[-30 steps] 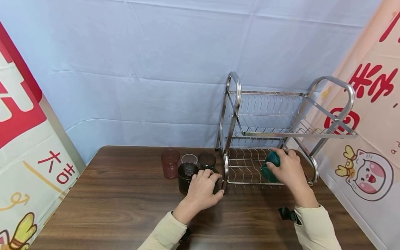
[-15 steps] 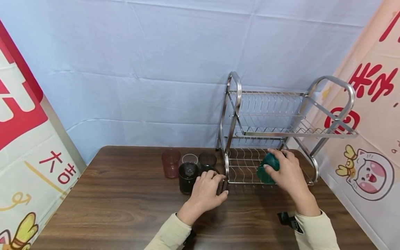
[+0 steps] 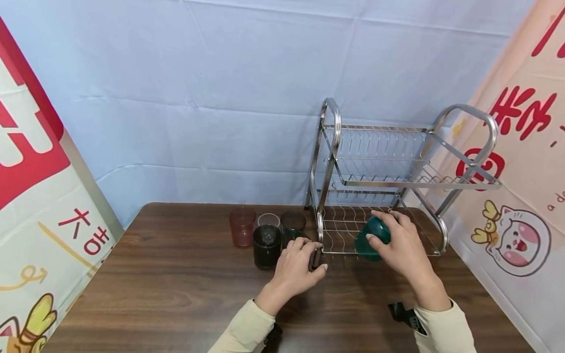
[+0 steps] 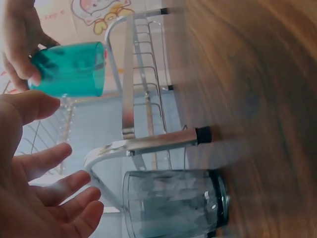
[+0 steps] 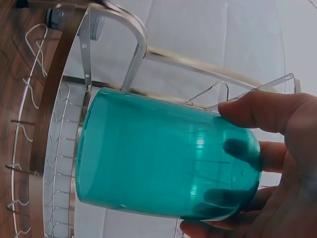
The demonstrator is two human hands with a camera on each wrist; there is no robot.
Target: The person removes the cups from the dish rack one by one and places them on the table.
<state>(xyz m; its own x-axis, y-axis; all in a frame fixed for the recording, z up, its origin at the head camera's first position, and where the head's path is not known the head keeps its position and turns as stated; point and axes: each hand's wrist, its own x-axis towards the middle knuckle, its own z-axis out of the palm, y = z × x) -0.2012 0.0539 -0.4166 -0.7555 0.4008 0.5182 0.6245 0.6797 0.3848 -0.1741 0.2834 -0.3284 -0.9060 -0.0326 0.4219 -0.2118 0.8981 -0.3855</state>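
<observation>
A translucent teal cup [image 3: 370,239] is in my right hand [image 3: 403,247], whose fingers and thumb grip it round the base end. Its open rim points downward, tilted, over the lower tier of the metal dish rack [image 3: 375,184]. In the right wrist view the teal cup [image 5: 143,153] fills the middle, rim toward the rack's front bar. My left hand [image 3: 293,269] holds nothing, its fingers loosely bent by the rack's left post. The left wrist view has a grey glass cup [image 4: 171,203] standing upright beyond those fingers, apart from them.
Left of the rack stand a reddish cup [image 3: 242,228], a clear cup [image 3: 268,220], a black cup [image 3: 267,247] and a dark grey cup [image 3: 293,223], close together on the wooden table [image 3: 176,294]. A pale cloth [image 3: 198,122] hangs behind.
My right hand has brought the teal cup left and toward the front of the lower tier, tilting it. My left hand has shifted slightly right, farther from the black cup.
</observation>
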